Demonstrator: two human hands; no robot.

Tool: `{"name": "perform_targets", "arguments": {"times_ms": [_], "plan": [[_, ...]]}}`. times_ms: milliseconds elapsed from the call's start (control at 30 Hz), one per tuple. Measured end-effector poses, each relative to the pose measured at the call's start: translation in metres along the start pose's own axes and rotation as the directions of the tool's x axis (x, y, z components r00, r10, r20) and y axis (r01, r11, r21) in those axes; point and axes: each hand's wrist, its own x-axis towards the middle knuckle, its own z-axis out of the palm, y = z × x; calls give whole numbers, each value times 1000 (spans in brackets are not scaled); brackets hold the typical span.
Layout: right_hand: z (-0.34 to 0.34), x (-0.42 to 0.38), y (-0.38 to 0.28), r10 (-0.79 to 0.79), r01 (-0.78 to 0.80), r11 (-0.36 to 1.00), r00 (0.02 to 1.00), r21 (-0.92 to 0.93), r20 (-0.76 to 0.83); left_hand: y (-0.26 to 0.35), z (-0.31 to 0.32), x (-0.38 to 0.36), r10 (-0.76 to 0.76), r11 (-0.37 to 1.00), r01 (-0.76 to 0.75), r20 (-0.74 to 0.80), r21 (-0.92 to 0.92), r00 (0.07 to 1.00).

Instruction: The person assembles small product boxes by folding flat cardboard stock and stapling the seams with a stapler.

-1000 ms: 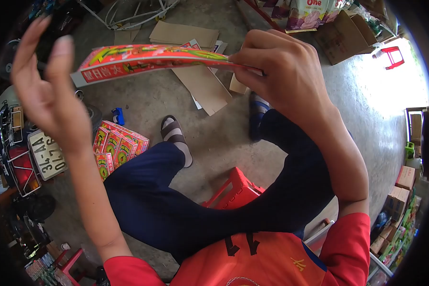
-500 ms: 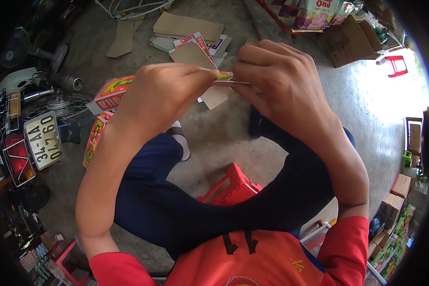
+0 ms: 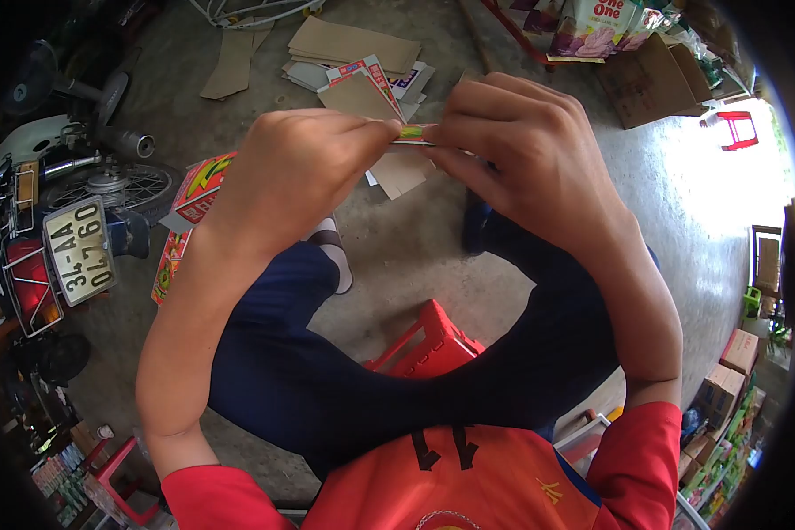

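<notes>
Both hands are raised in front of me at chest height, a short gap apart. My left hand (image 3: 314, 168) pinches one end of a red and green printed cardboard piece (image 3: 412, 132). The fingers of my right hand (image 3: 526, 146) are closed on its other end. Only a narrow edge of the piece shows between them. Behind my left forearm, a printed red and yellow carton (image 3: 201, 184) is partly hidden, with another printed carton (image 3: 170, 256) just below it.
Flat cardboard sheets (image 3: 353, 44) lie on the concrete floor ahead. A red plastic stool (image 3: 428, 344) stands between my legs. To the left is a motorbike with a licence plate (image 3: 79, 250); an open brown box (image 3: 649, 84) sits at upper right.
The printed piece has tilted slightly between my hands, and the carton by my left forearm shows at a different angle. Both hands keep their grip.
</notes>
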Motion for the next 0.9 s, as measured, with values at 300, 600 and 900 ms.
{"name": "perform_targets", "arguments": {"times_ms": [300,600,900], "plan": [[-10,1,6,2,-2,1000,999,14,-48,-1,-7,0,-20,1000,21,-69,14,997],[-25,1,12,2,-6,999,996,-51,-86,-8,-14,-1,-76,997,75,-142,-15,987],[-19,1,4,7,-7,1000,998,-5,-69,-5,-12,0,17,999,-11,-115,53,993]]}}
